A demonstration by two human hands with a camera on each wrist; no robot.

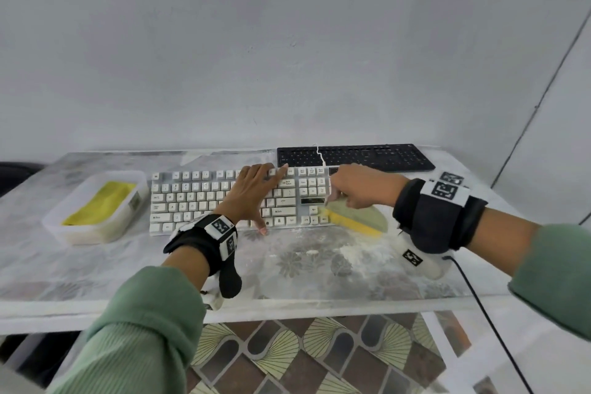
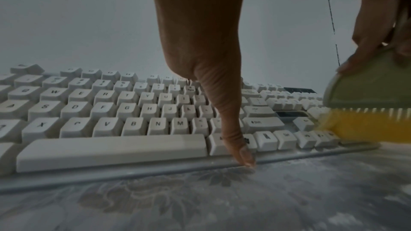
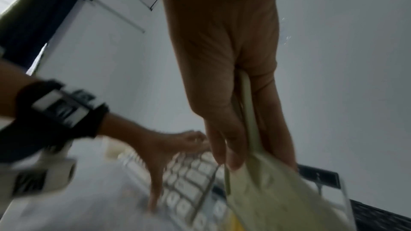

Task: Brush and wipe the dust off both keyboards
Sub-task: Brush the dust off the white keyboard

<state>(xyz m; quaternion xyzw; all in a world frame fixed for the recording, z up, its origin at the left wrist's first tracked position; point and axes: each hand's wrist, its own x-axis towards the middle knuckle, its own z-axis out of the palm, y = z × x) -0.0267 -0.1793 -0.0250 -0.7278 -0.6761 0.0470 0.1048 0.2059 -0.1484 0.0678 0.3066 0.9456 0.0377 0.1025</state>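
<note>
Dusty floral table (image 1: 96,269): white keyboard (image 1: 192,198) pinned flat by splayed left hand (image 1: 252,192), so no sliding; brush (image 1: 358,217) gripped by right hand (image 1: 361,185) at keyboard's right end. Black keyboard (image 1: 355,157) parked just behind, untouched probably.

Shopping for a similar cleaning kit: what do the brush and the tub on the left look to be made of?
Brush: matte sage-green back, smooth and rigid, likely plastic; yellow bristles, probably synthetic fibre. Tub: translucent milky walls with rounded corners, likely plastic. The yellow cloth inside it looks like soft matte fabric, the type unclear.
</note>
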